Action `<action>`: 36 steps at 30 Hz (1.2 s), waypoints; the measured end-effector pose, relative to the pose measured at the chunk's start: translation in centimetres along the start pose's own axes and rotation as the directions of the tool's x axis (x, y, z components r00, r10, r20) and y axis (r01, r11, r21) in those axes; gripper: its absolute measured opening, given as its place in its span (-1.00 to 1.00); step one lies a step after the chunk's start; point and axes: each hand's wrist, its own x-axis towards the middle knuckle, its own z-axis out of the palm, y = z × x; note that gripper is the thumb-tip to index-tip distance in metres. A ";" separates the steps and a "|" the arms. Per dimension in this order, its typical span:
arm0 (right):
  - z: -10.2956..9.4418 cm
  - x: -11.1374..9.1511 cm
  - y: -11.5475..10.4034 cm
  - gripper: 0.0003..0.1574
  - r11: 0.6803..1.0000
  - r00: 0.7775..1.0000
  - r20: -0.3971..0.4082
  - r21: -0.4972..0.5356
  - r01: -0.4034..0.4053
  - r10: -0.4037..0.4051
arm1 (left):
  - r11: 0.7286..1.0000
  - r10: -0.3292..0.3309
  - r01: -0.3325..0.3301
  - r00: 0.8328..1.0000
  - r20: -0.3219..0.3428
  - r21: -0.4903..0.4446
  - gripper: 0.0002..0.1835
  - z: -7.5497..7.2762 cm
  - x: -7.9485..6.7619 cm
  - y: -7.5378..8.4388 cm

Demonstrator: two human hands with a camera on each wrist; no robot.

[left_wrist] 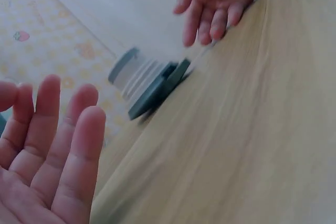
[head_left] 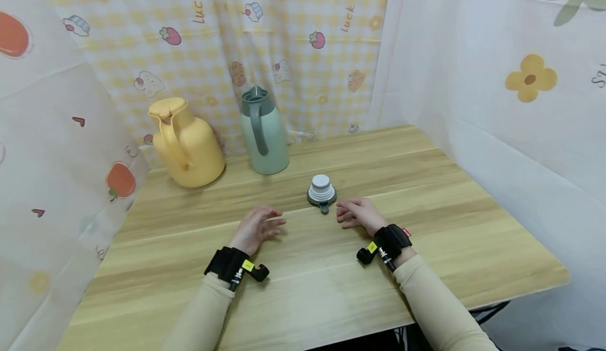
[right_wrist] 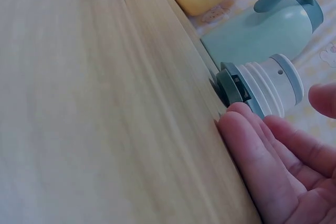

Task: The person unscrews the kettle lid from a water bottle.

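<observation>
A jug lid point(head_left: 321, 191) with a dark green rim and a white ribbed stopper lies upside down on the wooden table, its green tab toward the person. Just right of it is my right hand point(head_left: 359, 215), fingers relaxed and holding nothing; in the right wrist view the fingertips point(right_wrist: 241, 124) overlap the lid's near side. My left hand point(head_left: 258, 230) hovers over the table to the lid's left, palm inward and fingers loosely bent, with nothing in it. Behind the lid stands a light green jug point(head_left: 265, 138), upright, its grey-green handle facing forward and its top uncovered.
A yellow jug point(head_left: 191, 151) with its lid on stands at the back left. Patterned curtains point(head_left: 293, 40) hang along the back and both sides of the table point(head_left: 473, 256). Black straps with small cameras wrap both wrists.
</observation>
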 end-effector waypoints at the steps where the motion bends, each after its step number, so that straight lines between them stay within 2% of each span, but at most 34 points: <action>1: -0.1 -0.1 0.0 -0.45 1.000 1.000 -0.011 -0.003 0.004 -0.004 | 1.000 -0.008 0.008 1.000 0.013 0.019 -0.85 0.2 0.0 -0.2; 5: 0.0 0.0 -0.4 -0.47 1.000 0.998 -0.064 -0.006 0.017 -0.017 | 0.996 -0.001 -0.001 0.999 0.034 0.084 -0.89 0.6 0.2 -0.4; 8: 0.5 0.5 -1.0 -0.45 1.000 0.995 -0.097 -0.001 -0.006 0.006 | 0.996 0.017 -0.019 0.999 0.030 0.083 -0.89 0.3 0.4 -0.3; 13: 1.4 2.0 -2.2 -0.14 0.993 0.992 -0.090 -0.070 -0.095 0.088 | 0.997 0.034 -0.036 0.999 0.038 0.065 -0.88 -0.5 0.4 0.1; 16: 2.0 3.0 -2.8 0.05 0.975 0.988 -0.065 -0.168 -0.146 0.137 | 0.997 0.041 -0.044 0.997 0.061 0.058 -0.89 -0.8 0.1 0.1; 20: 2.6 3.9 -3.2 0.18 0.944 0.983 -0.041 -0.272 -0.185 0.181 | 0.997 0.043 -0.048 0.995 0.091 0.052 -0.88 -0.8 -0.2 -0.2; 23: 2.7 4.6 -2.7 0.23 0.932 0.981 -0.031 -0.308 -0.194 0.194 | 0.998 0.036 -0.040 0.996 0.086 0.051 -0.88 -0.7 -0.5 -0.5; 28: 2.1 6.2 -1.7 0.23 0.931 0.978 -0.014 -0.303 -0.203 0.209 | 0.996 0.032 -0.037 0.997 0.067 0.078 -0.93 -0.5 -0.5 -0.9; 36: 3.2 7.2 -2.9 0.17 0.907 0.971 -0.056 -0.349 -0.236 0.231 | 0.996 0.033 -0.037 0.998 0.059 0.079 -0.93 -0.8 -0.3 -1.0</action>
